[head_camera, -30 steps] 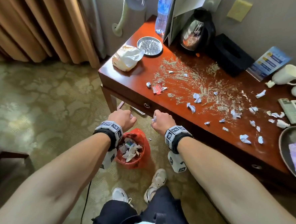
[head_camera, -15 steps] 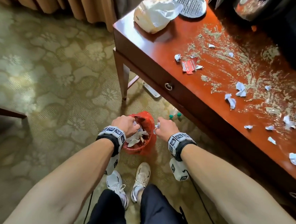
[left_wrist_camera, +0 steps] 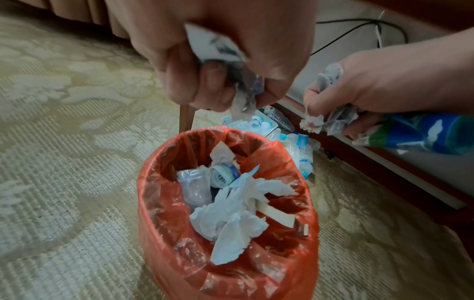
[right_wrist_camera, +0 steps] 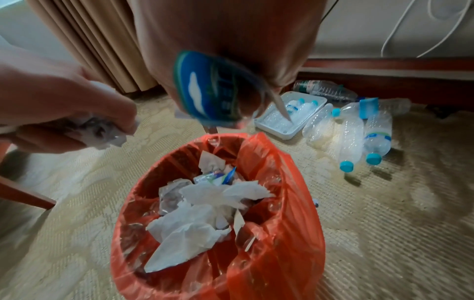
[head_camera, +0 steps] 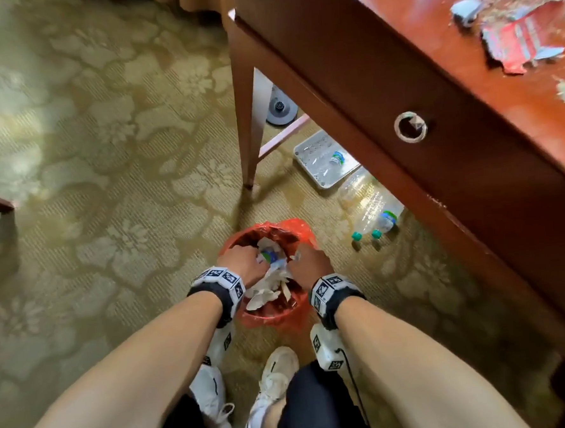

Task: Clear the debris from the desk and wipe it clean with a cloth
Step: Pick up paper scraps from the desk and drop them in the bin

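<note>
Both hands over the bin [left_wrist_camera: 228,213] so scraps fall straight in. Left hand [left_wrist_camera: 218,50] fingers clamped on crumpled paper [left_wrist_camera: 243,101]; right hand [left_wrist_camera: 384,81] fingers clamped on paper and wrapper [left_wrist_camera: 431,132]. More debris [head_camera: 522,40] on the surface [head_camera: 465,80] above.

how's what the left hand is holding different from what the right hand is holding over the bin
The left hand grips only crumpled scraps, white and clear, with no colour. The right hand holds crumpled paper plus a blue and green printed wrapper. The scraps stay bunched inside the left hand's fist; the wrapper sticks out well past the right hand's fingers. Both loads hang above the red-lined bin, not yet dropped.
</note>
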Demonstrator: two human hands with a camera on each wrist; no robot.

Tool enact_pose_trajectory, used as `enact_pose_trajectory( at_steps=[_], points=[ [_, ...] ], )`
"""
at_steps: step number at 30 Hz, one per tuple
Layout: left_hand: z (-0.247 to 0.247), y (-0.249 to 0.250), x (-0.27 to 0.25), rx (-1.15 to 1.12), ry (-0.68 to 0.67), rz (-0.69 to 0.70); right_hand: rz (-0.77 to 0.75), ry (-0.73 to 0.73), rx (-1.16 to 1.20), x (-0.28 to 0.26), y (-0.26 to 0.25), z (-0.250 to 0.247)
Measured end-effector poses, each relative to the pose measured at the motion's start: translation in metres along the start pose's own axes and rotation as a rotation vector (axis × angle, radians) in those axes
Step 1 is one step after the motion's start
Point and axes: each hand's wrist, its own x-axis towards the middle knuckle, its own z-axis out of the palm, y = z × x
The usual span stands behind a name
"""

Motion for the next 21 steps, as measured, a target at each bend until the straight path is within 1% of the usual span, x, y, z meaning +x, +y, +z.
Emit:
enact_pose_trajectory(
  at_steps=[2, 5, 8, 11, 13, 17, 21],
  points=[
    [0.010, -0.007, 0.019, -0.003, 0.001, -0.002, 0.005, 0.046, 0.027, 0.018, 0.000, 0.017],
    [0.025, -0.019, 0.043, 0.006, -0.012, 0.038, -0.013, 0.039, 0.082, 0.037, -0.001, 0.035],
    [0.040, -0.026, 0.055, 0.007, -0.047, 0.063, -0.035, 0.025, 0.107, 0.041, 0.002, 0.046],
    [0.045, -0.030, 0.051, 0.054, -0.049, 0.096, -0.066, 0.022, 0.137, 0.040, 0.002, 0.050],
    [0.042, -0.030, 0.046, 0.074, -0.042, 0.117, -0.058, 0.016, 0.193, 0.036, 0.001, 0.048],
    [0.023, -0.027, 0.027, 0.093, -0.037, 0.150, -0.023, 0.038, 0.271, 0.023, -0.003, 0.038],
    [-0.002, -0.028, -0.003, 0.063, -0.028, 0.162, 0.006, 0.042, 0.330, -0.004, -0.015, 0.019]
  ],
)
